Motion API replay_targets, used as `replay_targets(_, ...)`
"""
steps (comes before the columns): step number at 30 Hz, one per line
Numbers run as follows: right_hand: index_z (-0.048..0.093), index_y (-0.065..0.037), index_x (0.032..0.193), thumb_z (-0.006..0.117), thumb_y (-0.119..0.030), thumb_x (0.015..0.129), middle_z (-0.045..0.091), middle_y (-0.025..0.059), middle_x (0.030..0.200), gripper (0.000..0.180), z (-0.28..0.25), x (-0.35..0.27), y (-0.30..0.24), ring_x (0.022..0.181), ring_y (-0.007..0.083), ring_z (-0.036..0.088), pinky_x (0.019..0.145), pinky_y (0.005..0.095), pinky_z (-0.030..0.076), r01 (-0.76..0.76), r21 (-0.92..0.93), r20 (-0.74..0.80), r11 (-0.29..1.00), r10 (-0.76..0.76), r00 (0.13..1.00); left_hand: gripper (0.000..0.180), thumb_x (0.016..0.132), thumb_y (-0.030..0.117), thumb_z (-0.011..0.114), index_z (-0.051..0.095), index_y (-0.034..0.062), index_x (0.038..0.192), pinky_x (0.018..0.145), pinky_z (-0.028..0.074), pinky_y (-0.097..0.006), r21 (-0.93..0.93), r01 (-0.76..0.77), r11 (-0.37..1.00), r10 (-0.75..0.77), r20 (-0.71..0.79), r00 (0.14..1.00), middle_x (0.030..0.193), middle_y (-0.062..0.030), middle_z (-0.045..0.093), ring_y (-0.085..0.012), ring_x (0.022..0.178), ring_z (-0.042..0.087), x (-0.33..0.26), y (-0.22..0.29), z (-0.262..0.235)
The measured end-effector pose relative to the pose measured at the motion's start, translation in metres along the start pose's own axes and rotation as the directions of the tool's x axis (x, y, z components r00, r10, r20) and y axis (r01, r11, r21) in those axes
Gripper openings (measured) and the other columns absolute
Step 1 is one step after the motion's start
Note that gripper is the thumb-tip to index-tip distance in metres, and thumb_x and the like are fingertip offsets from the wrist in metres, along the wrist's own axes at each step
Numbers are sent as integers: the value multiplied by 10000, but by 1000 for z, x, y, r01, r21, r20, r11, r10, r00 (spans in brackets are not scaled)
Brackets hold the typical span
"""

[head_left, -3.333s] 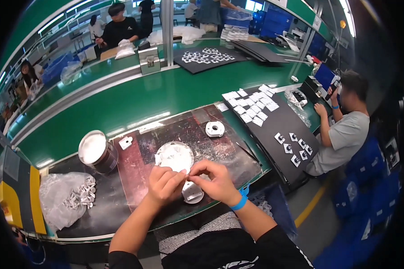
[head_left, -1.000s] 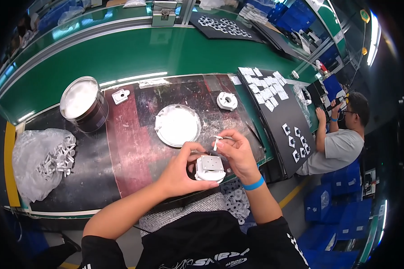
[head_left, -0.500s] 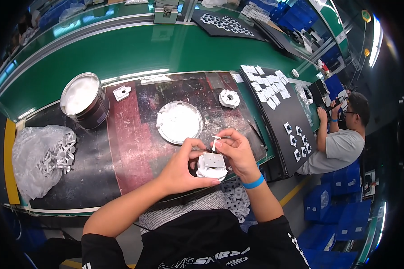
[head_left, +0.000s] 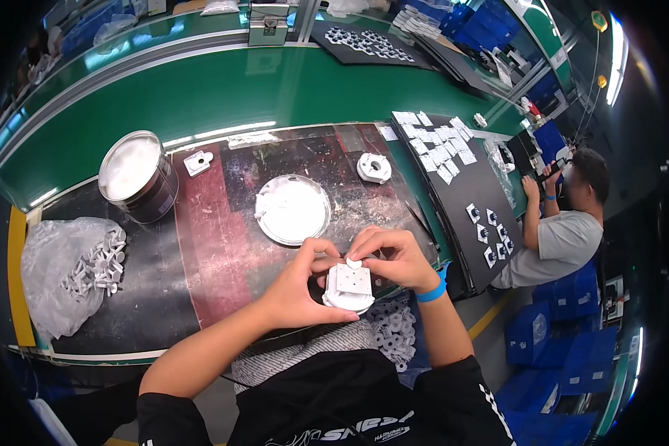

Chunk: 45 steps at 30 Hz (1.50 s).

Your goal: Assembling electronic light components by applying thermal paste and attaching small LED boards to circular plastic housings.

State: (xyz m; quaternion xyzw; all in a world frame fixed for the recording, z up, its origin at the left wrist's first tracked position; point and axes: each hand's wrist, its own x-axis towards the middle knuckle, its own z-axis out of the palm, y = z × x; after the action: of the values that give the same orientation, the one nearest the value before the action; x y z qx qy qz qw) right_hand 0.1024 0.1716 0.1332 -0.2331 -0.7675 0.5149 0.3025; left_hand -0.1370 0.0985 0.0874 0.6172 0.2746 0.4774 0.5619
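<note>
1. White block (head_left: 353,281), lower centre of the frame; the left hand (head_left: 293,290) curls fingers around it.
2. The right hand (head_left: 395,260) pinches a round-headed white piece (head_left: 354,264) at its far edge (contact unclear).
3. Seemingly, piece is meeting block; the next move calls for steady alignment.
4. Plastic bag (head_left: 52,286), left of frame.

near: black shirt (head_left: 305,394) of camera wearer, large slanted white lettering (head_left: 342,433) across front, plus smaller white line at its right end, too fine to make out. shirt's right sleeve (head_left: 461,386): white checkered print along edge. left: dark round tin (head_left: 143,208), small pale print on side, too small to read. right: blue bins (head_left: 583,357), small whitish labels (head_left: 574,380) on sides, unreadable. far right: small pale sheet (head_left: 560,56), any print on it too small to tell.
</note>
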Motion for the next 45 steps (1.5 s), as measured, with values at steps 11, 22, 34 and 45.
replay_targets(11,648,28,1270,665,33,973,681,83,1145,298,10,-21,15,1056,137,654,923,291,527,-124,276,-227,953,190,955,910,677,370,991,448,67,1341,937,543,-419,237,-45,970,64,-74,995,1226,-170,668,-291,1075,698,-1,8,0)
replay_targets(22,650,7,1231,632,46,974,649,64,1068,260,39,-51,32,905,102,618,776,246,518,-1,285,-482,958,144,864,778,681,331,979,630,92,1333,924,542,-410,454,-314,834,336,34,941,1235,-112,683,-306,1063,657,6,8,-4)
replay_targets(34,675,0,1212,622,36,989,621,43,1071,232,36,-49,31,919,99,628,787,234,519,-4,288,-398,958,124,909,753,591,303,1018,673,86,1224,912,541,-378,542,-275,794,319,13,948,1169,-88,717,-257,1053,663,7,5,-10)
replay_targets(45,658,17,1169,639,16,984,645,61,1016,186,34,-62,41,797,104,605,702,242,494,11,258,-426,966,103,899,1094,641,112,941,307,74,1532,1075,506,-401,425,93,900,228,-644,730,1321,-166,639,-262,1225,639,-108,49,-60)
